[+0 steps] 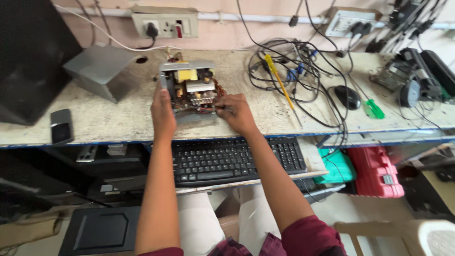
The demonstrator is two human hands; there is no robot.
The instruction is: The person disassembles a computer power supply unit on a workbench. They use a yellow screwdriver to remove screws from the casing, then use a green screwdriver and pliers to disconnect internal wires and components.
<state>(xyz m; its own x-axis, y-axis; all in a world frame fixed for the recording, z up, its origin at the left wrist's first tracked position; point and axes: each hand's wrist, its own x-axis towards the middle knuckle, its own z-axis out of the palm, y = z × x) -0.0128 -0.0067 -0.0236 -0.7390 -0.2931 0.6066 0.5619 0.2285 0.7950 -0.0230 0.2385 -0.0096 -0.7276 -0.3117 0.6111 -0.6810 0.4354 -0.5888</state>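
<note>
Power supply [192, 90], opened on the bench [118, 118]: rigid metal shell, fragile exposed parts; my left hand [162, 114] clasps its side wall, right hand [237, 113] pinches something small, unclear, at its front edge.

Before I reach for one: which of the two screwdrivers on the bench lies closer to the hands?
The yellow-handled screwdriver, lying beside the right hand; the green-handled one lies farther right, past the mouse.

The tabletop [118, 118] looks rough, worn and stained, matt; the opened power supply [189, 90] has a dull grey metal casing; its loose cover [99, 71] is matt sheet metal; the keyboard [227, 159] is matt black plastic; the screwdriver [279, 83] has a glossy yellow plastic handle.
</note>
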